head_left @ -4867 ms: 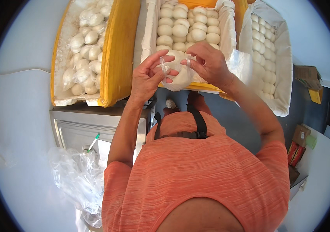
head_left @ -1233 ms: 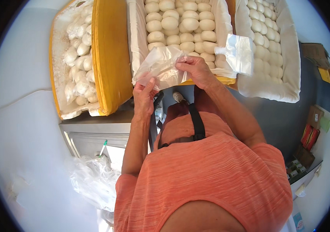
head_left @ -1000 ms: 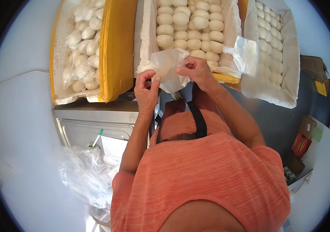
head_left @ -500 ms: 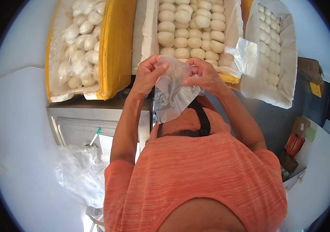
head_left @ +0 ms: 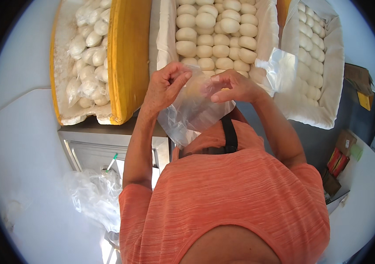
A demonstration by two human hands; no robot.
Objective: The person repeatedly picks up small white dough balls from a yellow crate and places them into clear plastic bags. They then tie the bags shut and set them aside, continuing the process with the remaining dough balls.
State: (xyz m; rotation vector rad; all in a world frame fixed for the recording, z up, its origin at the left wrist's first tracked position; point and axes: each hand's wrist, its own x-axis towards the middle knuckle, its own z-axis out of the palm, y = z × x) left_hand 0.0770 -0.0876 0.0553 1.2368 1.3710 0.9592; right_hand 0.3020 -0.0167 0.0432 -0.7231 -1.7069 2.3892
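A clear plastic bag (head_left: pixel 186 115) hangs between my two hands, in front of my chest. My left hand (head_left: pixel 167 86) pinches its upper left edge between thumb and fingers. At the opposite edge, my right hand (head_left: pixel 236 87) has its fingers curled on the film, and a gap shows between thumb and forefinger. Just beyond the hands, round white buns (head_left: pixel 205 39) lie in rows in a cloth-lined box (head_left: pixel 166 42). No bun shows inside the bag.
At left, a yellow-sided foam box (head_left: pixel 128 66) holds several bagged buns (head_left: pixel 88 57). Another cloth-lined box (head_left: pixel 331 94) of buns stands at right. A silvery film sheet (head_left: pixel 280 70) lies over the middle box's right corner. Loose plastic bags (head_left: pixel 95 193) hang by the metal cabinet (head_left: pixel 104 145).
The bag, bunched before, has spread wider and flatter between my hands. My right hand has shifted slightly right, and its thumb and forefinger are farther apart. The view has tilted a little.
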